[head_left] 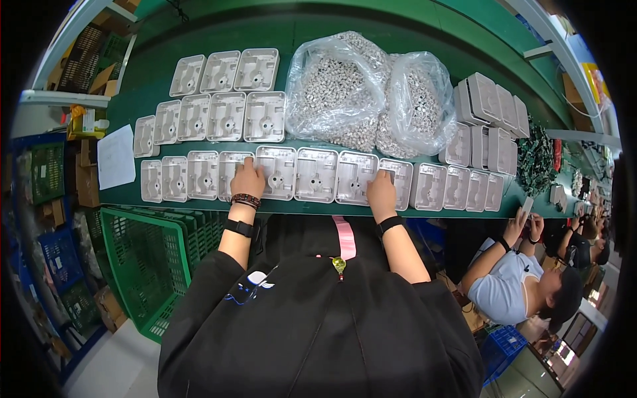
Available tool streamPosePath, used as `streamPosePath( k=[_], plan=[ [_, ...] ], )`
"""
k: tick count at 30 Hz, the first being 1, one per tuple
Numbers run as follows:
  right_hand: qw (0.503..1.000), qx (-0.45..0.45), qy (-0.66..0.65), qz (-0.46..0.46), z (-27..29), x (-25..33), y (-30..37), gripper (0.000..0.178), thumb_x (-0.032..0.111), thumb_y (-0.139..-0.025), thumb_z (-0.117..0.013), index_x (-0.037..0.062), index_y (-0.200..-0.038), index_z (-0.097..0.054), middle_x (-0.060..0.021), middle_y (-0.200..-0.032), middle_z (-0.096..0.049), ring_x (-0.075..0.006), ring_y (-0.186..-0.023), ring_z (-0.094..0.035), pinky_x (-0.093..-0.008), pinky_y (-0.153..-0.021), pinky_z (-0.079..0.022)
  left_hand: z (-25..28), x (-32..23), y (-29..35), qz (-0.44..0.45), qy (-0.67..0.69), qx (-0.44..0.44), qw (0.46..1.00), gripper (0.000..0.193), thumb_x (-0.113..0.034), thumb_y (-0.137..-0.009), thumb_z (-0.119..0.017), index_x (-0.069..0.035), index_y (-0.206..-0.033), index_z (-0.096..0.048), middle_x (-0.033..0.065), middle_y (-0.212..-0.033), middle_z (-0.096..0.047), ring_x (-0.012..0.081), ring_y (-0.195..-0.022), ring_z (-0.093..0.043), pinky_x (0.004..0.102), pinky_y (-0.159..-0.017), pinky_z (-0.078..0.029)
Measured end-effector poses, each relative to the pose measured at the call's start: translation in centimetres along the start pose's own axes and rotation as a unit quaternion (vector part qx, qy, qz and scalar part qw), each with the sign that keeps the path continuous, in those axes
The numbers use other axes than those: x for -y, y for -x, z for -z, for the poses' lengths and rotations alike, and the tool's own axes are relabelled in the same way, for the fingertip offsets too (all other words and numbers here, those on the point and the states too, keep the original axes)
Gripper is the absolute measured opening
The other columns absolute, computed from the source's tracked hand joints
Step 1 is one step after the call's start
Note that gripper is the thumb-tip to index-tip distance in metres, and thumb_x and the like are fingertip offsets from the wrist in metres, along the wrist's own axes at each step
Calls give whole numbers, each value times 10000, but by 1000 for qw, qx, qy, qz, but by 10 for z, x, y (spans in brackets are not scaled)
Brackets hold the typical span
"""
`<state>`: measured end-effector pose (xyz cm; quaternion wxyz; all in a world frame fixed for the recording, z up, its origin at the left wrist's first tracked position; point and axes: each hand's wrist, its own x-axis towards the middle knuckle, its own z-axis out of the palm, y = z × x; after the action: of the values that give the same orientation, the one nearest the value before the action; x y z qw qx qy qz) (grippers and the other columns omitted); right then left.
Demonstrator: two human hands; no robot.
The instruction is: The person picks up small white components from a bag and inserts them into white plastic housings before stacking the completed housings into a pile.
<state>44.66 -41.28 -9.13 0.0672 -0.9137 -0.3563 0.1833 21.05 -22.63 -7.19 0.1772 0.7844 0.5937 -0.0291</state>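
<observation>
Shallow light-grey plastic boxes (pixel 315 176) stand in a front row along the near edge of the green table. My left hand (pixel 247 180) is over one box (pixel 226 174) left of the middle, its fingers curled together at the box's inside. Further right, my right hand (pixel 381 194) rests where two neighbouring boxes (pixel 355 174) meet, fingers bent and closed. Whatever either hand pinches is hidden by the fingers. Behind the row lie two clear plastic bags (pixel 335 89) (pixel 421 99) full of small whitish-metallic parts.
More grey boxes (pixel 225 116) form two rows at back left; others (pixel 488 99) are stacked at right, beside a dark-green heap (pixel 536 156). A paper sheet (pixel 116 156) lies at the left end. Green crates (pixel 142 265) stand below left. A co-worker (pixel 507 285) works at right.
</observation>
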Motion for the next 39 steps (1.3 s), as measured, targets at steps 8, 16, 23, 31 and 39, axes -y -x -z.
streamPosePath(
  k=[8, 16, 23, 31, 39],
  plan=[
    [1000, -4, -3, 27, -1, 1, 0, 332, 184, -741, -597, -38, -929, -436, -183, -896, -530, -345, -702, -593, -403, -586, -496, -9, -60, 28, -138, 72, -65, 986, 347, -319, -791, -512, -17, -960, -486, 172, -911, -551, 362, -812, -557, 438, -663, -464],
    [997, -26, 30, 70, -29, -23, -6, 217, 93, -729, -537, -21, -905, -482, -178, -861, -528, -313, -720, -592, -367, -599, -498, -31, -64, -2, -126, 17, 57, 990, 287, -248, -738, -553, -37, -930, -517, 178, -811, -583, 344, -761, -569, 428, -649, -462],
    [999, -19, -45, 10, 60, 18, 20, 245, 24, -674, -534, -29, -905, -472, -189, -830, -516, -301, -666, -590, -365, -558, -494, 2, -52, 10, -150, 132, 20, 980, 211, -206, -725, -598, -49, -750, -460, 93, -570, -470, 280, -528, -480, 366, -499, -379],
    [986, -119, -68, 95, 85, -75, 19, 195, 43, -675, -510, -38, -850, -482, -186, -789, -513, -269, -550, -571, -339, -466, -472, 17, -152, 44, -187, 117, 6, 975, 214, -199, -722, -604, -52, -708, -449, 74, -529, -451, 246, -495, -476, 346, -463, -367],
    [996, -85, 22, 5, 148, -249, 8, 275, 70, -644, -578, -22, -885, -482, -166, -837, -516, -269, -628, -587, -346, -506, -481, -56, -321, 111, -157, 119, 73, 978, 217, -175, -708, -629, -52, -727, -451, 76, -527, -459, 241, -483, -480, 343, -450, -365]
  ],
)
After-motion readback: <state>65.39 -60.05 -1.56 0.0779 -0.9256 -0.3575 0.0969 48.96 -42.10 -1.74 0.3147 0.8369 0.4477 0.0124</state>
